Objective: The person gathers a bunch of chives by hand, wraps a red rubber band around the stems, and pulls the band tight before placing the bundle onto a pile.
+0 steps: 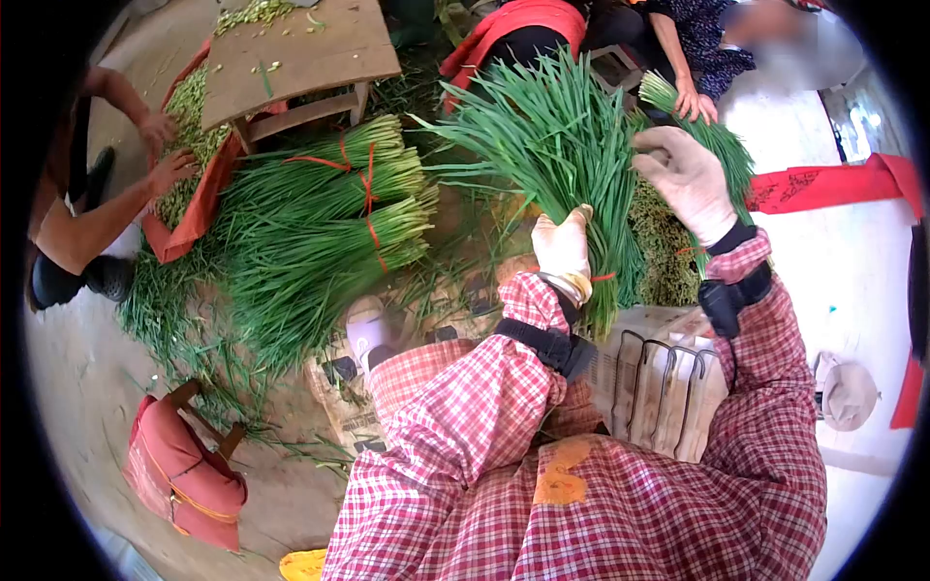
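My left hand [562, 244], in a pale glove, grips a large bundle of chives [572, 136] near its stem end. The long green leaves fan out away from me, and a red tie [603, 277] shows around the lower stems. Beside the leaves on the right is my gloved right hand [690, 184], its fingers curved and apart from the thumb, with nothing visible between them. Several tied bundles of chives [329, 208] lie on the floor to the left, bound with red ties.
A low wooden table [300, 58] stands at the back left, near a red sack [189, 228] and another person's hands. At the back right, a person's hand [693, 102] rests on another bundle. Metal hooks [664, 387] and a red cushioned stool [184, 465] are near me.
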A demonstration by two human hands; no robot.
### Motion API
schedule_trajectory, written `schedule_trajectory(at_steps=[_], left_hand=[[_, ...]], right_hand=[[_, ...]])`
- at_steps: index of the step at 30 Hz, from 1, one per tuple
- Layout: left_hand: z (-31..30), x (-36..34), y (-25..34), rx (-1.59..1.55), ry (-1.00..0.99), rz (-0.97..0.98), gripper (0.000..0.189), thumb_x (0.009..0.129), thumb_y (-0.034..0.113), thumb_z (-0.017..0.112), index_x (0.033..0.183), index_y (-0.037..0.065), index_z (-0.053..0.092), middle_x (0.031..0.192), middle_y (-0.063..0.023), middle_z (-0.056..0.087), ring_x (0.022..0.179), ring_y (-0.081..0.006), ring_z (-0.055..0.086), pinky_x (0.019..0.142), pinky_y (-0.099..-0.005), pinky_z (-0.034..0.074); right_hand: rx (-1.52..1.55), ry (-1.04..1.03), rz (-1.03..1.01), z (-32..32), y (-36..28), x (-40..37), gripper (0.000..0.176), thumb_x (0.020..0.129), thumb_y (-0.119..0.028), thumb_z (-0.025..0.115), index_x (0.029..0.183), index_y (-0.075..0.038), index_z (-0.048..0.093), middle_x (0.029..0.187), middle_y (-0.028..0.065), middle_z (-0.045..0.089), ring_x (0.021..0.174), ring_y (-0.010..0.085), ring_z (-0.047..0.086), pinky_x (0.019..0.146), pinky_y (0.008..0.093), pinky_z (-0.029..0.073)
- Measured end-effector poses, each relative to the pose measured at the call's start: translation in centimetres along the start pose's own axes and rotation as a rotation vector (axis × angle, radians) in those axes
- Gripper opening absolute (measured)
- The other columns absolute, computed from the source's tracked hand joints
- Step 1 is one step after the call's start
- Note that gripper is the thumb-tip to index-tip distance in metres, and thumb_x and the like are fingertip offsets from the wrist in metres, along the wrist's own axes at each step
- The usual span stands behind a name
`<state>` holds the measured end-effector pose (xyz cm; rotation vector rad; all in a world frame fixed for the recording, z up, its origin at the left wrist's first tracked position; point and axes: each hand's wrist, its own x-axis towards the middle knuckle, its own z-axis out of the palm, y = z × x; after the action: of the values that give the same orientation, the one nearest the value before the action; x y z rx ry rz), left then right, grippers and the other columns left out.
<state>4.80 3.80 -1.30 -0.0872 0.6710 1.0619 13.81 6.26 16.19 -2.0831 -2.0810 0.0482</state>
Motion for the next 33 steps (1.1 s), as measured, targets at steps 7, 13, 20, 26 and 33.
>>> schedule_trajectory(at_steps=[7, 13, 20, 26, 33], left_hand=[[0.3, -0.9, 1.1, 0.054, 0.011, -0.062, 0.023, 0.082, -0.004, 0.068, 0.104, -0.002, 0.061, 0.094, -0.0084, 0.069, 0.074, -0.0176, 0.063, 0.069, -0.0319, 0.052], [-0.8, 0.5, -0.8, 0.069, 0.027, 0.015, 0.022, 0.084, 0.000, 0.069, 0.105, -0.001, 0.064, 0.092, -0.0089, 0.070, 0.072, -0.0193, 0.064, 0.066, -0.0333, 0.054], [-0.8, 1.0, 0.5, 0.092, 0.101, -0.044, 0.022, 0.082, 0.002, 0.070, 0.103, -0.002, 0.064, 0.093, -0.0092, 0.069, 0.075, -0.0217, 0.064, 0.071, -0.0359, 0.053], [0.3, -0.5, 1.7, -0.004, -0.075, -0.186, 0.029, 0.084, 0.007, 0.069, 0.112, -0.001, 0.063, 0.103, -0.0109, 0.068, 0.089, -0.0242, 0.065, 0.082, -0.0376, 0.053], [1.3, -1.7, 1.9, 0.229, -0.261, -0.185, 0.071, 0.081, 0.034, 0.081, 0.132, -0.003, 0.049, 0.124, -0.0163, 0.062, 0.114, -0.0288, 0.058, 0.100, -0.0420, 0.045]], right_hand=[[-0.684, -0.351, -0.136, 1.0, -0.5, 3.7, 0.027, 0.089, -0.029, 0.064, 0.107, -0.009, 0.069, 0.094, 0.0121, 0.070, 0.093, 0.0278, 0.069, 0.081, 0.0406, 0.056], [0.390, -0.858, 0.120, -5.1, -4.3, 0.8, 0.023, 0.094, -0.027, 0.063, 0.097, -0.005, 0.068, 0.081, 0.0035, 0.063, 0.073, 0.0162, 0.062, 0.071, 0.0259, 0.052], [-0.055, -0.404, 0.222, -5.2, 2.3, 5.1, 0.039, 0.093, -0.034, 0.062, 0.117, -0.003, 0.065, 0.099, 0.0027, 0.068, 0.090, 0.0167, 0.064, 0.086, 0.0282, 0.051], [0.600, -0.596, 0.613, 4.9, 8.1, -2.3, 0.048, 0.092, -0.035, 0.067, 0.124, 0.001, 0.061, 0.108, 0.0087, 0.068, 0.098, 0.0207, 0.064, 0.090, 0.0323, 0.050], [0.629, -0.098, 0.464, 4.8, 4.0, -6.1, 0.044, 0.086, -0.020, 0.073, 0.124, -0.001, 0.060, 0.113, 0.0113, 0.069, 0.101, 0.0238, 0.065, 0.096, 0.0332, 0.048]])
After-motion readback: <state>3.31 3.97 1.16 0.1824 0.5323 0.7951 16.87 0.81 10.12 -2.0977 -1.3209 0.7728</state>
